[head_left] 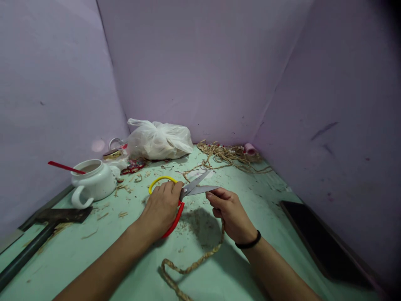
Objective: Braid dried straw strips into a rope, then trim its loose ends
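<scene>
My left hand [161,207] grips a pair of scissors [196,184] with one yellow and one red handle. The blades stand apart and point right, toward my other hand. A braided straw rope [200,261] hangs from my right hand [227,207], whose fingers are closed on its upper end. From there the rope curves down to the table and runs off the bottom edge. The lower blade's tip lies at my right fingertips; whether it touches the rope there is hidden.
A white pot [100,186] with a red stick stands at left, behind a dark-handled tool [29,246]. At the back are a tied white plastic bag [161,140], tangled straw strands [225,154] and a pink spool [249,149]. A black flat object [322,242] lies right.
</scene>
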The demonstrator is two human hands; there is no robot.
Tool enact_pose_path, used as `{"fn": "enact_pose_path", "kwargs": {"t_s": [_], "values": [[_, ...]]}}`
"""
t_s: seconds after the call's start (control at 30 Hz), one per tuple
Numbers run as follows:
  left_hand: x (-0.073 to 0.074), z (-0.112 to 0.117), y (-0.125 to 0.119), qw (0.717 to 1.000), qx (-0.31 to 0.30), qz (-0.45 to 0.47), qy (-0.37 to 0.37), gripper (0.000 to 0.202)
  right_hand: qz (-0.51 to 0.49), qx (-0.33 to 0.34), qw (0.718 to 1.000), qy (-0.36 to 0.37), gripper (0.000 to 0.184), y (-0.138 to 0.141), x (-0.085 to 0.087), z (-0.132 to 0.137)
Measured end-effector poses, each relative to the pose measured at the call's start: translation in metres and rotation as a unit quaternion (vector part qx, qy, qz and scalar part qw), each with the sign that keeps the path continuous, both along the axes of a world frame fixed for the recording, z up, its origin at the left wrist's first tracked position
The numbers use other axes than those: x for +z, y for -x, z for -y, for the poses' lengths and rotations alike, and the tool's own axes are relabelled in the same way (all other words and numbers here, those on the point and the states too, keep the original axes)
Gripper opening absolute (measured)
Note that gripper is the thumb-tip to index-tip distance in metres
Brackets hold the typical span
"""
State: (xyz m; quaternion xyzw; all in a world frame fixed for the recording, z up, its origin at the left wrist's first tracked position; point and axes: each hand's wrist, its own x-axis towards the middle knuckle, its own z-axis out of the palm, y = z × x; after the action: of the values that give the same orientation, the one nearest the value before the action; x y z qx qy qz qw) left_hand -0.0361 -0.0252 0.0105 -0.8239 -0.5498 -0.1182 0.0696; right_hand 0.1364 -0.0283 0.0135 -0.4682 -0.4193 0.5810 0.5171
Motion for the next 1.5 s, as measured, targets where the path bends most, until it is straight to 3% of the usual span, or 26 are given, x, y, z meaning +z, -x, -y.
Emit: {"fn": "enact_pose_path", "kwargs": {"t_s": [0.93, 1.5], "values": [[0.0024, -0.0001, -0.0005, 0.993, 0.024, -0.079, -0.084, 0.034, -0.035, 0.015, 0.998, 0.042, 0.021, 0.0026, 0.0052, 0.004], [0.0064, 0.0001, -0.0001, 0.997, 0.01, -0.075, -0.009, 0.027, -0.028, 0.028, 0.999, 0.022, 0.023, 0.0023, 0.0039, 0.0046]]}}
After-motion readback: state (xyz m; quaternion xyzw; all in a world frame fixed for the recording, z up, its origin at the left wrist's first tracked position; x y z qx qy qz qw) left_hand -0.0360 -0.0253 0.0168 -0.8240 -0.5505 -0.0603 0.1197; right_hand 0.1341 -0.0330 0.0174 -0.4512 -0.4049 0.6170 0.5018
